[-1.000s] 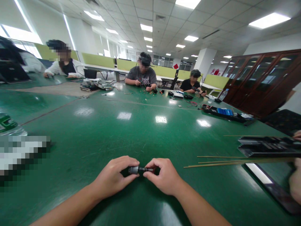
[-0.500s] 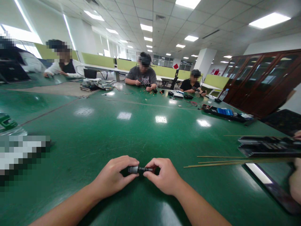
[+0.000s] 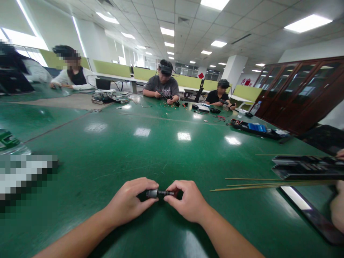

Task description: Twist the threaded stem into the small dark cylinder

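Just above the green tabletop, a small cylindrical part lies level between my hands. It has a thick grey-and-black body on the left and a thinner, dark ringed shaft on the right. My left hand pinches the thick body between thumb and fingers. On the shaft's far end, the thumb and fingertips of my right hand are closed and cover its tip. I cannot tell exactly what kind of part it is.
Several thin brown rods and black channel-shaped pieces lie at right, beside a dark flat device and another person's hand. A plastic bottle stands left. Across the green table, people work near a tool tray.
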The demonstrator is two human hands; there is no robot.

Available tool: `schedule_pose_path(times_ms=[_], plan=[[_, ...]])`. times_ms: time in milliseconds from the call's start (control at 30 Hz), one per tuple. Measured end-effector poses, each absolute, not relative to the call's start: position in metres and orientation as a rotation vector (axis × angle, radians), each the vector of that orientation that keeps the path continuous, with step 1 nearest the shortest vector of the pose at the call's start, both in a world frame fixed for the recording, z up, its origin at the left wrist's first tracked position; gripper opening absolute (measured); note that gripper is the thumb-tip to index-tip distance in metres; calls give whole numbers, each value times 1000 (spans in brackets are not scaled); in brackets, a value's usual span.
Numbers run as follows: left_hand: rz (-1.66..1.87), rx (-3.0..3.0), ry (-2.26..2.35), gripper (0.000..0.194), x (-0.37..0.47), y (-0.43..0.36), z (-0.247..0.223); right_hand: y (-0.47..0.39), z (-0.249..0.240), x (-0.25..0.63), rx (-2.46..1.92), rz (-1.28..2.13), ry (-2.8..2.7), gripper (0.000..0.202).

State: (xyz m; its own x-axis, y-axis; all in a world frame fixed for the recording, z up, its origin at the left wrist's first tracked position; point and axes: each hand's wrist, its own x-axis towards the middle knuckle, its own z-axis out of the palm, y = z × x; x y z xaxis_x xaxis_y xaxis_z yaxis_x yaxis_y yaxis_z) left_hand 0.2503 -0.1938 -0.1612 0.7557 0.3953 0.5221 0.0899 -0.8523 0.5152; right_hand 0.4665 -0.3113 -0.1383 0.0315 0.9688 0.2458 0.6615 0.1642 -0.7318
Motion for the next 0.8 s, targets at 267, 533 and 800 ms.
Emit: schedule_pose_path(times_ms=[267,533,800], plan=[[885,2481,380,29,249,-194,-161,-312,-138,466,-1571,520,-1706,7],[873,2496,381,28,249,-195,-159,-312,-139,467,-1576,505,-1713,7],[898,2501,381,29,249,-194,-160,-311,-138,468,-1573,509,-1707,6]])
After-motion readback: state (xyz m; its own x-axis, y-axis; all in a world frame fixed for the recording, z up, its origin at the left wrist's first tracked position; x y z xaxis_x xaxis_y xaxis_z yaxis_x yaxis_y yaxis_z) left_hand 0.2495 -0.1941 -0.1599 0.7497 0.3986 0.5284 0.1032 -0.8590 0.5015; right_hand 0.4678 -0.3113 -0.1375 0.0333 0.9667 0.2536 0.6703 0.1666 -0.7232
